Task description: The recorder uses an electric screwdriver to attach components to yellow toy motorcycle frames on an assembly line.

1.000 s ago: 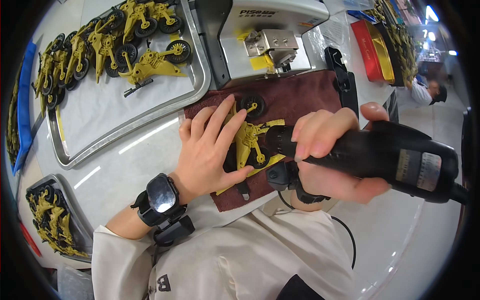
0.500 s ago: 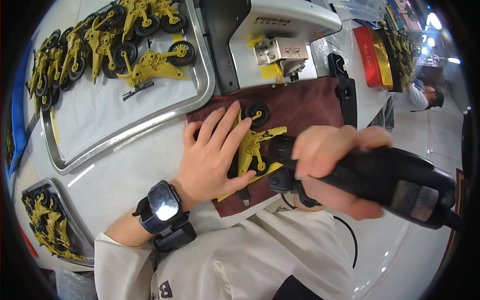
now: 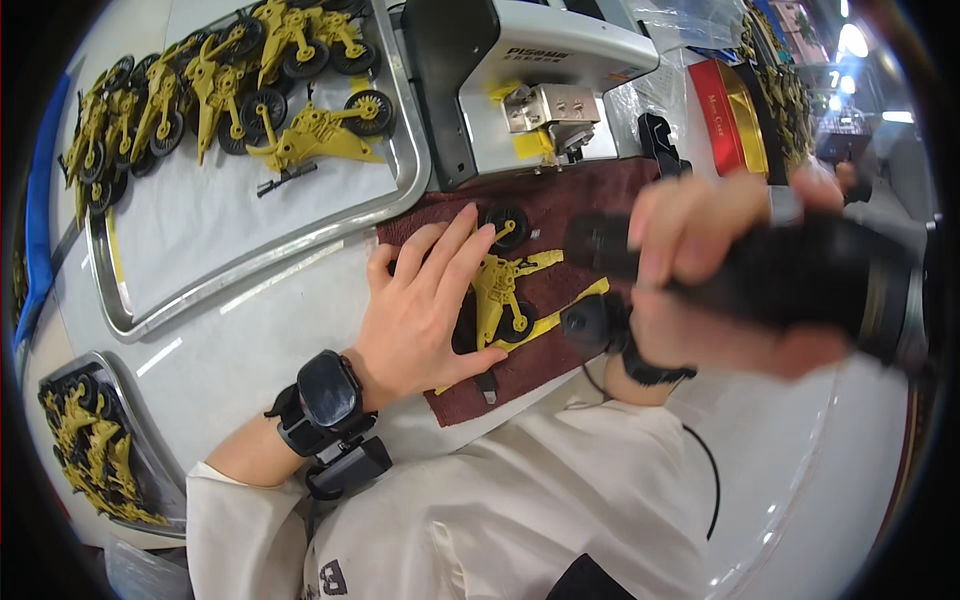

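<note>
A yellow toy motorcycle (image 3: 492, 290) with black wheels lies on its side on a maroon cloth (image 3: 560, 360). Across its left part rests my left hand (image 3: 418, 308), fingers spread, thumb at the near end and fingertips by the far wheel; part of the toy is hidden beneath it. My right hand (image 3: 690, 235) is wrapped around a black corded electric screwdriver (image 3: 815, 265), blurred by motion. Its tip is raised to the right of the toy, apart from it. Along the toy's near side runs a yellow strip (image 3: 573, 310).
A metal tray (image 3: 414, 150) heaped with similar motorcycles stands far left; a smaller filled tray (image 3: 137, 410) is near left. Behind the cloth sits a grey screw-feeder machine (image 3: 570, 50). A red and gold box (image 3: 716, 110) and a black bracket-like part (image 3: 660, 145) are at far right.
My right hand has lifted the electric screwdriver up and away from the toy motorcycle, baring more of the yellow strip. My left hand stays in place on the toy.
</note>
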